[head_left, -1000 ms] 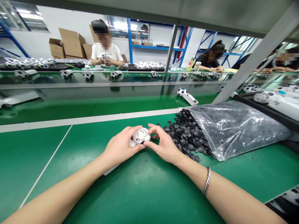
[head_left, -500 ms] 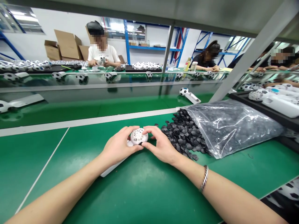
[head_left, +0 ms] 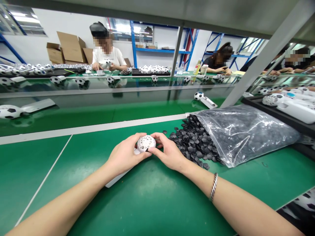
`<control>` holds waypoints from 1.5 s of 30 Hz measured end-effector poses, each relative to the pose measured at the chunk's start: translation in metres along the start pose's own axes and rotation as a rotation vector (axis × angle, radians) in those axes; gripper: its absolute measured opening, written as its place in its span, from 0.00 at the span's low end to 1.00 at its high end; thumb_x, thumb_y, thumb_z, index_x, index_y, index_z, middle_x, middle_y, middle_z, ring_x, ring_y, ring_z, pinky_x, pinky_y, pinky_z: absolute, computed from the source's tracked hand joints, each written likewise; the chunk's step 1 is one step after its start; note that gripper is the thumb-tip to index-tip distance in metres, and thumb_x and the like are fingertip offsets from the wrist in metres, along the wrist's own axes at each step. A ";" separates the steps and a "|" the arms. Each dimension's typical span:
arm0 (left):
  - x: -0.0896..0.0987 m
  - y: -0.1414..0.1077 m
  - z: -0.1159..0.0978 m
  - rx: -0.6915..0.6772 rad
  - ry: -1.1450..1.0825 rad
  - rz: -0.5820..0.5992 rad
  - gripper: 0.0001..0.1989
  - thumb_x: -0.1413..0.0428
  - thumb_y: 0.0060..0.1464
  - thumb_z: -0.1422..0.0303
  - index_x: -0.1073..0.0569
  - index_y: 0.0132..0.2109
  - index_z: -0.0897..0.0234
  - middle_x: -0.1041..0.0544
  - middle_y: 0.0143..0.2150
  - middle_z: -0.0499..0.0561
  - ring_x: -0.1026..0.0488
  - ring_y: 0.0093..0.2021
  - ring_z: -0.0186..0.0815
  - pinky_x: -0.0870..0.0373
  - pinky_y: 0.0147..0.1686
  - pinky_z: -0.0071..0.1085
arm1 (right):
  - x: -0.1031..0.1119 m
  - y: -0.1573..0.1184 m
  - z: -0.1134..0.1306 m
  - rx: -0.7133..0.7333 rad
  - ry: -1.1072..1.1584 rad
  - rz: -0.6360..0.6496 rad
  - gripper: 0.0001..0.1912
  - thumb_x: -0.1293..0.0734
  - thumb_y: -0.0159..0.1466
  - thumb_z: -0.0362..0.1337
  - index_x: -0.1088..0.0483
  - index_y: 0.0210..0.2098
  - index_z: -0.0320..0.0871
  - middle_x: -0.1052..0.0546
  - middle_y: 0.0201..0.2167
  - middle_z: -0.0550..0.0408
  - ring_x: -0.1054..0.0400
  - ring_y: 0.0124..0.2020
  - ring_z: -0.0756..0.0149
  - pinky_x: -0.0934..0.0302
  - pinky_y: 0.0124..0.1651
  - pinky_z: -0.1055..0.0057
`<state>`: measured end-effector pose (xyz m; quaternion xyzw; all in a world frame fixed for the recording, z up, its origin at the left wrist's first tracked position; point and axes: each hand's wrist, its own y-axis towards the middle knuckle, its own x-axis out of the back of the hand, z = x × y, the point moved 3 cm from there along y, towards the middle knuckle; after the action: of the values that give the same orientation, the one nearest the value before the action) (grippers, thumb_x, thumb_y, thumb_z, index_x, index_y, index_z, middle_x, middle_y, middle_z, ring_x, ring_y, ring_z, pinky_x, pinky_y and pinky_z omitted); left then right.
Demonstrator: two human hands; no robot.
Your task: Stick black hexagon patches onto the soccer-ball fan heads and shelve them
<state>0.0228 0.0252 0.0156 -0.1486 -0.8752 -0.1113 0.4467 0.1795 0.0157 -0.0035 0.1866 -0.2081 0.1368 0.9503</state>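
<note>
The right hand's [head_left: 171,154] index finger, over the top of the white openwork ball [head_left: 147,141] half a second ago, now sits at its far rim, its thumb at a black panel [head_left: 147,150] on the near side; this suggests pressure on that panel. The left hand [head_left: 126,152] grips the ball's left side, over the green surface [head_left: 152,203], left of the loose black pieces [head_left: 197,141].

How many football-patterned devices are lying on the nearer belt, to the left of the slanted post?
2: one device at the far left edge, another device right of centre, beyond the plastic bag. The slanted post may hide more.
</note>
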 end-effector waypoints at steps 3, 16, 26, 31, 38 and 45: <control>0.001 0.001 -0.001 -0.008 0.027 -0.002 0.24 0.46 0.48 0.55 0.37 0.51 0.54 0.28 0.48 0.48 0.29 0.43 0.41 0.32 0.36 0.33 | -0.001 0.002 0.000 0.018 -0.053 -0.010 0.15 0.37 0.60 0.35 0.40 0.47 0.44 0.30 0.44 0.53 0.35 0.44 0.66 0.39 0.44 0.68; 0.005 -0.003 -0.002 -0.222 0.235 0.017 0.30 0.52 0.45 0.77 0.40 0.56 0.54 0.35 0.55 0.50 0.36 0.52 0.43 0.38 0.49 0.39 | 0.049 0.027 -0.039 -0.062 -0.897 -0.008 0.10 0.40 0.63 0.33 0.27 0.38 0.44 0.25 0.42 0.49 0.34 0.43 0.57 0.44 0.43 0.62; -0.001 0.000 0.004 -0.277 0.261 -0.016 0.33 0.58 0.45 0.83 0.41 0.58 0.54 0.31 0.44 0.52 0.36 0.46 0.39 0.44 0.53 0.43 | 0.032 0.025 -0.038 0.056 -0.885 0.025 0.11 0.40 0.63 0.35 0.28 0.42 0.43 0.26 0.41 0.47 0.35 0.42 0.57 0.43 0.42 0.61; -0.001 -0.001 0.006 -0.281 0.246 -0.015 0.33 0.57 0.45 0.83 0.41 0.59 0.54 0.31 0.45 0.51 0.36 0.47 0.39 0.46 0.55 0.43 | 0.034 0.027 -0.040 -0.023 -0.686 0.014 0.09 0.40 0.61 0.29 0.30 0.38 0.40 0.29 0.36 0.48 0.35 0.39 0.61 0.41 0.44 0.65; -0.001 0.002 0.010 -0.296 0.203 -0.014 0.32 0.58 0.46 0.82 0.41 0.58 0.55 0.31 0.49 0.51 0.36 0.50 0.39 0.48 0.56 0.45 | 0.040 0.023 -0.036 -0.094 -0.608 -0.018 0.04 0.37 0.59 0.30 0.30 0.33 0.41 0.31 0.30 0.54 0.33 0.31 0.68 0.39 0.36 0.71; -0.003 0.004 0.014 -0.280 0.166 -0.005 0.29 0.59 0.48 0.79 0.41 0.58 0.56 0.32 0.54 0.50 0.37 0.54 0.38 0.52 0.59 0.48 | 0.029 0.008 -0.014 -0.015 -0.188 0.003 0.07 0.39 0.61 0.35 0.31 0.38 0.45 0.26 0.31 0.58 0.32 0.30 0.70 0.36 0.35 0.73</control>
<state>0.0150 0.0327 0.0052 -0.1973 -0.8117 -0.2451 0.4921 0.2075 0.0341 0.0000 0.1913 -0.2977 0.1183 0.9278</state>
